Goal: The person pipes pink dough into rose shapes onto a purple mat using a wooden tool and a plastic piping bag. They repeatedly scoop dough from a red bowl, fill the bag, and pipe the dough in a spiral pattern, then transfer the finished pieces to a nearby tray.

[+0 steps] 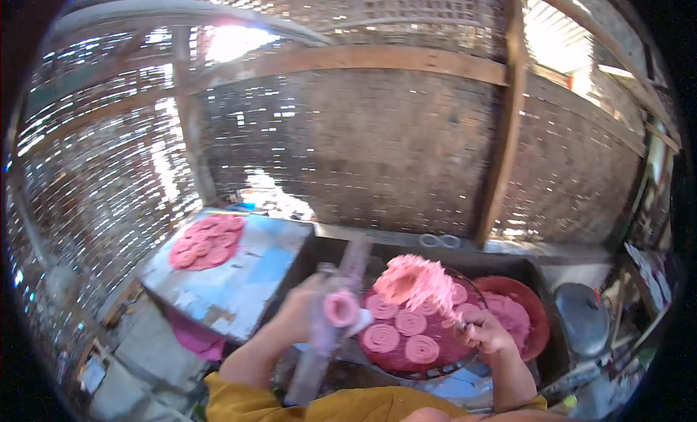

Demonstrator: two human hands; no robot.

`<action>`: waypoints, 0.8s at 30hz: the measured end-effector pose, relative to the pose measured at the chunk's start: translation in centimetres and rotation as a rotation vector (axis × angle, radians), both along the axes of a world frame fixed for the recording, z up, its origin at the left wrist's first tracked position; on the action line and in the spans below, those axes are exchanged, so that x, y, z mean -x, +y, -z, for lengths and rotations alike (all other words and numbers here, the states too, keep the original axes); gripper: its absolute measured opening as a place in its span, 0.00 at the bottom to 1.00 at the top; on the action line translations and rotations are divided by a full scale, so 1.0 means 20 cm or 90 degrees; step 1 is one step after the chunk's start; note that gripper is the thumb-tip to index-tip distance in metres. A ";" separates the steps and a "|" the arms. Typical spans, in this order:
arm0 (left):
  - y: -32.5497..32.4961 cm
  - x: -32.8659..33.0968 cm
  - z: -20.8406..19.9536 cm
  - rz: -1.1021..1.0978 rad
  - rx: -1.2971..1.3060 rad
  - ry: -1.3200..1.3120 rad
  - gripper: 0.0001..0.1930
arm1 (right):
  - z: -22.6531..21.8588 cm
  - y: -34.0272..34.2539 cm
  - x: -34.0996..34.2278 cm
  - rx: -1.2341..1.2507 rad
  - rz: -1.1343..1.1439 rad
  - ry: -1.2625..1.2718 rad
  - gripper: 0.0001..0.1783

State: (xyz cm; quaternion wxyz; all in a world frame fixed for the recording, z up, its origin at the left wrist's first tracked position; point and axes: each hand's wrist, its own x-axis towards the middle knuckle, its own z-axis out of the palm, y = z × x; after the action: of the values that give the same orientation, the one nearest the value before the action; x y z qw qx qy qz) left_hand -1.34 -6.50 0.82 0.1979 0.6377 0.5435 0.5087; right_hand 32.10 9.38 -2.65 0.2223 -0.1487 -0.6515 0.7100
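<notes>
My left hand (pixel 296 313) is closed around a hand-held dough press (pixel 319 349), a pale, long-handled tool smeared by motion. Pink dough shows in the press's round opening. In my right hand (pixel 486 332) is the handle of a utensil, probably a spoon, whose head is hidden by a ragged lump of pink dough (pixel 414 280). That lump is above the far side of a round pink tray (pixel 396 359). Several flat spirals of pink dough (pixel 411 322) lie on the tray, below and between my hands.
A reddish bowl (pixel 539 317) of pink dough stands right of the tray. Both are within a dark-walled trough (pixel 555 349). On the left, a blue-white table (pixel 268 277) carries a pile of pink spirals (pixel 209 240). A grey lidded pot (pixel 583 318) sits far right; woven walls surround the space.
</notes>
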 end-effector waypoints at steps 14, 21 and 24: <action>-0.05 -0.03 -0.06 -0.137 0.051 0.350 0.24 | -0.83 -0.39 0.53 -1.359 0.051 -0.193 0.20; 0.01 0.08 -0.01 -0.066 0.049 0.426 0.26 | -0.52 -0.39 0.58 -1.570 0.167 0.043 0.15; -0.03 0.17 0.02 -0.085 0.072 0.383 0.25 | -0.60 -0.39 0.50 -1.431 0.170 0.005 0.14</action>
State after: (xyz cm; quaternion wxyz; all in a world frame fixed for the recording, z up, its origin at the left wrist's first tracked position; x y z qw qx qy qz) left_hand -4.75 -7.00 0.38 0.0293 0.7108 0.6455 0.2779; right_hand 22.18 1.56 9.36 0.3061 0.0694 -0.8983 -0.3074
